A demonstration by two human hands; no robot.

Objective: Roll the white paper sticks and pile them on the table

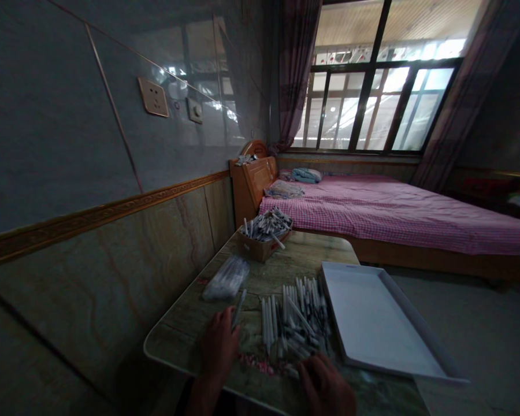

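Note:
My left hand [220, 345] is closed on a pen [238, 308] that points up and away over the table's left part. Near the front edge, my right hand [325, 384] has its fingers bent at the near end of a pile of pens [301, 318]; its fingertips touch or nearly touch a pale piece [289, 371], and whether they grip it is unclear. Small pink and red bits [257, 364] lie between the hands. Beyond my left hand is a clear plastic bag [227, 277].
A cardboard box [260, 249] heaped with pens stands at the table's [325, 245] far left. The white tray [381, 323] overhangs the right edge. Behind is a bed [372, 214] with a wooden headboard [253, 185]; a tiled wall [169, 231] runs along the left.

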